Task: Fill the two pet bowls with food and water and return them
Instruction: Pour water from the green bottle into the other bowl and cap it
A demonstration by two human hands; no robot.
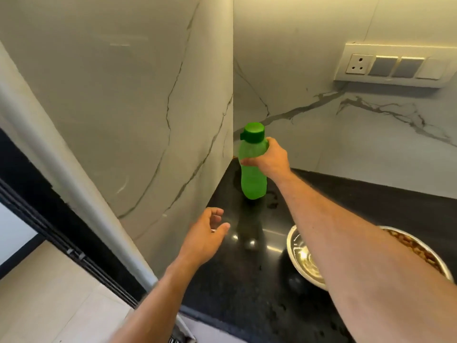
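Note:
A green plastic bottle (253, 169) with a darker green cap stands upright in the back left corner of the black countertop (247, 280). My right hand (269, 158) is wrapped around its upper body. My left hand (206, 235) hovers open over the counter's left edge, holding nothing. Two steel pet bowls sit at the right, partly hidden by my right forearm: the nearer bowl (303, 259) shines wet inside, and the farther bowl (420, 253) holds brown food.
Marble walls (346, 125) close the corner behind and to the left of the bottle. A switch panel with a socket (393, 65) sits high on the back wall. Water drops lie on the counter near the bottle. Pale floor tiles (49, 293) show at lower left.

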